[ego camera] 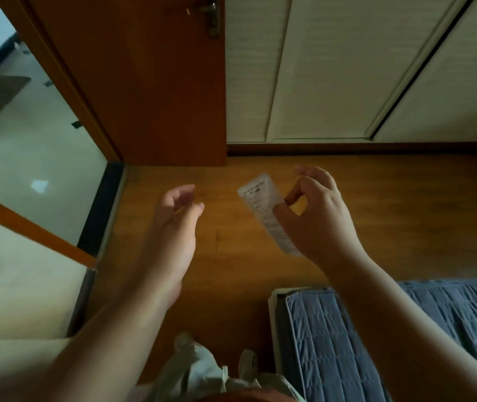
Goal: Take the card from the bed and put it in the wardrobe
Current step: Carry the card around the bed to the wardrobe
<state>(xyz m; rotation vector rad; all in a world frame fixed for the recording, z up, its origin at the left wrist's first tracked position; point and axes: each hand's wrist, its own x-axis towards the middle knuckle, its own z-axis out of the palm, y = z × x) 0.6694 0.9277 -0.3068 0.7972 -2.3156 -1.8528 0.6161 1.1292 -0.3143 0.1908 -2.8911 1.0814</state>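
Observation:
A white printed card (262,201) hangs in the air over the wooden floor, pinched between thumb and forefinger of my right hand (318,216). To its left, my left hand (175,224) is held out with loosely curled fingers and nothing in it. The bed (391,335) with a blue quilted cover lies at the lower right, below my right forearm. The wardrobe (347,68), with pale sliding doors that look closed, fills the upper right, beyond the card.
An open brown door (144,82) with a metal handle stands left of the wardrobe, leading to a tiled hallway (28,140). Wooden floor (405,198) stretches between bed and wardrobe. My legs in light trousers (202,372) show at the bottom.

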